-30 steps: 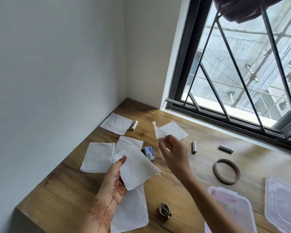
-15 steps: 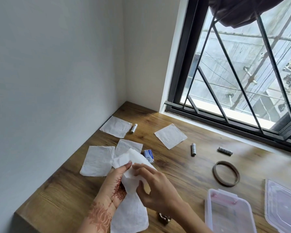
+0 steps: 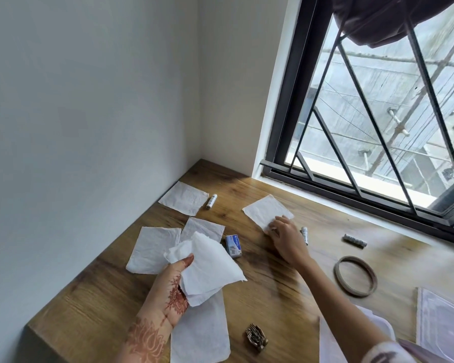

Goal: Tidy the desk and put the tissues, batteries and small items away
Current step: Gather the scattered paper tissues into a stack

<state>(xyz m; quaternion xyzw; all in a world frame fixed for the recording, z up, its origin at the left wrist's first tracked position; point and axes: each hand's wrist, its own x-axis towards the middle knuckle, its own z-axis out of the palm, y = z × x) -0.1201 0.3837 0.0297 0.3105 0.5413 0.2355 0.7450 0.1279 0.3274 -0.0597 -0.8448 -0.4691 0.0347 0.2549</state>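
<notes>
Head view: a clear plastic container [image 3: 330,336] and its lid [image 3: 443,323] are cut off at the lower right edge, blurred and partly behind the right forearm. One battery [image 3: 305,235] lies half hidden just behind the right hand [image 3: 286,239].

That hand reaches forward, palm down, its bent fingers on the near corner of a flat tissue [image 3: 266,213] by the window. Its back faces the camera, so whether the fingers pinch the sheet or only press it cannot be told.

The left hand [image 3: 172,286], palm turned up, is raised above the wooden desk [image 3: 273,297]. Its thumb clamps a bundle of tissues [image 3: 207,268] against the fingers.

The bundle is white, creased and loosely layered, corners sticking out. More square sheets lie flat on the desk: one in the corner [image 3: 184,197], two beyond the bundle [image 3: 152,250], one under the left wrist [image 3: 199,331].
</notes>
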